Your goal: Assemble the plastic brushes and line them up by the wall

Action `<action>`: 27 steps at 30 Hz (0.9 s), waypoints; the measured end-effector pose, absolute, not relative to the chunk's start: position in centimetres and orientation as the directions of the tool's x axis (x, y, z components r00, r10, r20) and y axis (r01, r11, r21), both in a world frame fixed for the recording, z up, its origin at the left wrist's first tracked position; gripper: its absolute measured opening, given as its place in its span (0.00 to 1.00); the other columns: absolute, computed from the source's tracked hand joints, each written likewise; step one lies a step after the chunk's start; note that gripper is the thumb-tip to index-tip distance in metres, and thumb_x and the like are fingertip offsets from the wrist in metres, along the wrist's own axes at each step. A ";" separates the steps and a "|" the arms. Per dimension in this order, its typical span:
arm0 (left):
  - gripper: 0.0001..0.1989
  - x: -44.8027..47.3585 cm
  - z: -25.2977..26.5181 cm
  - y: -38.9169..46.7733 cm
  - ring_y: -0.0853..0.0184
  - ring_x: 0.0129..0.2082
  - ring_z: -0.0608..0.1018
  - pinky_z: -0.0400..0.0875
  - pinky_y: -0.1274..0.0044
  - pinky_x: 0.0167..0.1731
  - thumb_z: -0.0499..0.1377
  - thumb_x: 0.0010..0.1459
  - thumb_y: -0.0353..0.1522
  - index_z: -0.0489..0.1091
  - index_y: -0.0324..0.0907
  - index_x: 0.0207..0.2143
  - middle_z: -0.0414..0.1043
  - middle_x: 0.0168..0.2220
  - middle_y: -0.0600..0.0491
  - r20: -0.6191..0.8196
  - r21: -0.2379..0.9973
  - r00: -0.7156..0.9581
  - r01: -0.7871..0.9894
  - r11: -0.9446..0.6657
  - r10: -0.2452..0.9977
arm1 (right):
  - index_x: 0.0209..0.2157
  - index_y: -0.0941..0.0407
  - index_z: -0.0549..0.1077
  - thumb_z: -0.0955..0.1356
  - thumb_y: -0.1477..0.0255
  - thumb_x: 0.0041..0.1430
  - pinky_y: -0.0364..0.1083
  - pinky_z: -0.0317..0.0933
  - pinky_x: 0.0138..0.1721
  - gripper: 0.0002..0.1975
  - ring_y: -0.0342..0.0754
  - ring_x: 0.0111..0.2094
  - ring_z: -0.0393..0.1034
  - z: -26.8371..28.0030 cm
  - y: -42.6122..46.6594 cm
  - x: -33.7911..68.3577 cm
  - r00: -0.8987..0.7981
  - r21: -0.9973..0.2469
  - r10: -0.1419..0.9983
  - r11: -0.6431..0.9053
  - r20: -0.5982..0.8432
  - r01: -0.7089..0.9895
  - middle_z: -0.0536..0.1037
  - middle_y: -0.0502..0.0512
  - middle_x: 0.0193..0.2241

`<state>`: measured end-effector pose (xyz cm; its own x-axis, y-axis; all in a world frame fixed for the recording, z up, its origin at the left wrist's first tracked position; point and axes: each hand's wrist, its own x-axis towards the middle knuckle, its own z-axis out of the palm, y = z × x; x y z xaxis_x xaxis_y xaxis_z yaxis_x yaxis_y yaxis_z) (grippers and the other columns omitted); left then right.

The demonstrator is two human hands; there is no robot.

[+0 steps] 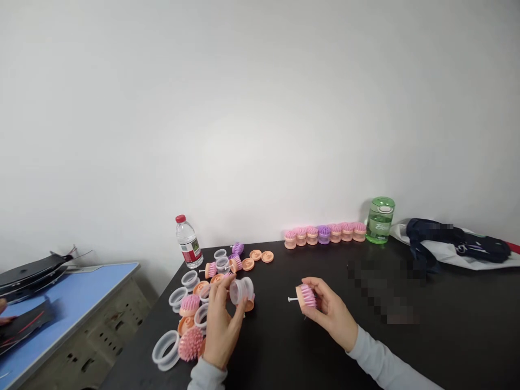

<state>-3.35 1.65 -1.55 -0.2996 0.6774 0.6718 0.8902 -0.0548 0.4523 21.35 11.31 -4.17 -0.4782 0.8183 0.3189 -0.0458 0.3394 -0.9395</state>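
My left hand (221, 327) is closed around a clear plastic ring (241, 291), raised above the left part of the black table. My right hand (331, 317) pinches a pink-bristled brush head (307, 296) on its side, its white stem pointing left toward the ring. A gap separates the two parts. Around and behind my left hand lie several loose clear rings (164, 351), orange discs (267, 257) and brush heads (190, 344), mostly pink, some purple. My left hand hides some of these pieces.
Against the wall stands a row of several assembled brushes (324, 235), beside a green container (380, 222). A water bottle (189, 248) is at the back left. A dark bag (471, 246) lies far right. On a separate blue table (97, 279), another person's hand (3, 314) is by a black item (28, 325).
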 end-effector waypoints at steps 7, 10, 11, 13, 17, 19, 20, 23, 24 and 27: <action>0.20 1.7 -1.5 0.7 0.57 0.46 0.76 0.72 0.71 0.46 0.66 0.53 0.36 0.70 0.44 0.48 0.73 0.45 0.48 0.253 0.967 -0.244 0.045 -0.250 0.936 | 0.52 0.53 0.64 0.72 0.71 0.55 0.52 0.64 0.52 0.24 0.54 0.50 0.70 -3.1 9.2 22.0 -0.498 -0.915 0.769 0.318 0.401 -0.247 0.73 0.59 0.49; 0.21 2.2 -1.8 1.0 0.58 0.45 0.76 0.71 0.71 0.45 0.69 0.50 0.36 0.72 0.44 0.46 0.75 0.43 0.49 0.202 0.977 -0.176 -0.031 -0.210 0.964 | 0.52 0.53 0.65 0.71 0.75 0.53 0.53 0.63 0.53 0.24 0.54 0.52 0.69 -2.9 8.8 21.9 -0.508 -0.914 0.760 0.348 0.406 -0.209 0.73 0.59 0.50; 0.21 2.2 -1.9 1.1 0.58 0.44 0.76 0.71 0.71 0.45 0.69 0.50 0.36 0.72 0.44 0.46 0.75 0.43 0.49 0.190 0.979 -0.154 -0.048 -0.200 0.970 | 0.52 0.53 0.65 0.71 0.77 0.53 0.53 0.63 0.53 0.24 0.54 0.51 0.70 -2.8 8.7 21.8 -0.510 -0.913 0.758 0.357 0.406 -0.198 0.73 0.59 0.49; 0.21 2.3 -2.1 1.2 0.59 0.43 0.76 0.71 0.71 0.43 0.70 0.48 0.35 0.72 0.45 0.45 0.75 0.42 0.49 0.172 0.980 -0.111 -0.084 -0.182 0.979 | 0.51 0.52 0.66 0.71 0.79 0.51 0.53 0.64 0.52 0.25 0.54 0.50 0.71 -2.7 8.6 21.7 -0.515 -0.909 0.752 0.377 0.413 -0.178 0.74 0.58 0.48; 0.23 2.7 -2.3 1.1 0.59 0.41 0.77 0.72 0.71 0.41 0.72 0.45 0.35 0.72 0.45 0.45 0.74 0.41 0.50 0.143 0.977 -0.062 -0.152 -0.151 0.988 | 0.50 0.52 0.68 0.72 0.80 0.47 0.53 0.65 0.52 0.26 0.54 0.49 0.72 -2.7 8.3 21.6 -0.535 -0.892 0.729 0.435 0.427 -0.119 0.75 0.56 0.47; 0.23 2.9 -2.1 1.0 0.59 0.40 0.77 0.71 0.71 0.41 0.72 0.45 0.36 0.72 0.45 0.44 0.75 0.40 0.50 0.126 0.977 -0.054 -0.165 -0.133 0.991 | 0.50 0.52 0.68 0.72 0.80 0.47 0.53 0.66 0.52 0.27 0.54 0.49 0.72 -2.7 8.1 21.6 -0.535 -0.887 0.729 0.452 0.428 -0.095 0.75 0.56 0.48; 0.23 3.0 -2.0 0.9 0.60 0.40 0.77 0.71 0.71 0.40 0.73 0.44 0.36 0.72 0.45 0.44 0.75 0.40 0.50 0.119 0.977 -0.054 -0.170 -0.126 0.991 | 0.50 0.52 0.68 0.72 0.80 0.47 0.53 0.66 0.52 0.27 0.54 0.49 0.72 -2.8 8.0 21.6 -0.534 -0.885 0.729 0.457 0.427 -0.084 0.75 0.56 0.48; 0.23 3.1 -1.9 1.0 0.61 0.39 0.76 0.71 0.73 0.39 0.73 0.43 0.36 0.73 0.45 0.43 0.75 0.39 0.51 0.103 0.977 -0.059 -0.183 -0.113 0.993 | 0.50 0.52 0.68 0.72 0.80 0.47 0.53 0.66 0.51 0.27 0.54 0.49 0.72 -2.7 7.9 21.7 -0.538 -0.873 0.726 0.486 0.428 -0.040 0.75 0.56 0.47; 0.24 3.0 -2.0 1.1 0.62 0.38 0.76 0.71 0.74 0.38 0.74 0.43 0.36 0.73 0.45 0.43 0.75 0.38 0.51 0.100 0.975 -0.060 -0.192 -0.110 0.993 | 0.51 0.51 0.68 0.72 0.79 0.47 0.53 0.67 0.51 0.28 0.54 0.49 0.71 -2.7 7.9 21.7 -0.541 -0.865 0.721 0.502 0.433 -0.024 0.75 0.56 0.47; 0.26 2.7 -2.6 1.3 0.66 0.34 0.75 0.69 0.77 0.34 0.75 0.38 0.38 0.72 0.44 0.41 0.75 0.35 0.54 0.100 0.967 -0.050 -0.229 -0.109 0.994 | 0.51 0.51 0.68 0.73 0.78 0.48 0.52 0.67 0.49 0.27 0.55 0.50 0.70 -2.5 7.9 21.9 -0.542 -0.824 0.692 0.566 0.478 -0.004 0.74 0.57 0.48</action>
<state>2.75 1.34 -2.57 -0.0502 0.9937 0.0999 -0.2293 -0.1088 0.9673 21.90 7.93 -2.52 -0.5416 0.6917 0.4777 -0.0043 0.5660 -0.8244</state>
